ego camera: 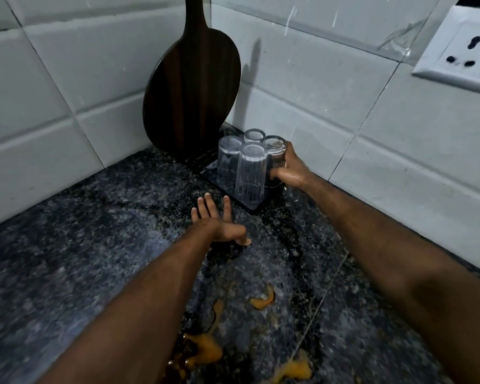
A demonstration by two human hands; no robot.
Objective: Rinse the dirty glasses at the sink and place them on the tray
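forearms [139, 300], both bare, enter from the bottom edge and reach toward the wall corner.

countertop [81, 259]: dark speckled granite, polished, with one thin seam running diagonally.

wall tiles [53, 92]: white, glossy, rectangular with bevelled edges; pale streaks on the right-hand wall.

wooden board [191, 98]: dark grain, round with a long handle, standing upright and leaning into the corner.

socket plate [466, 51]: white, square, three holes, on the right wall.

tray [257, 207]: dark, flat, rectangular, on the counter in the corner, just in front of the board.

glasses [251, 173]: four clear ribbed tumblers, all upside down on the tray in a tight cluster.

right hand [291, 170]: fingers and thumb wrapped round the right-hand glass [275, 151] at the tray's right side; its rim is hidden, so contact with the tray cannot be told.

left hand [219, 223]: low over the stone just before the tray, fingers straight and spread, holding nothing; thumb tip appears to touch the counter.

orange spill [205, 347]: glossy irregular puddles between the forearms.
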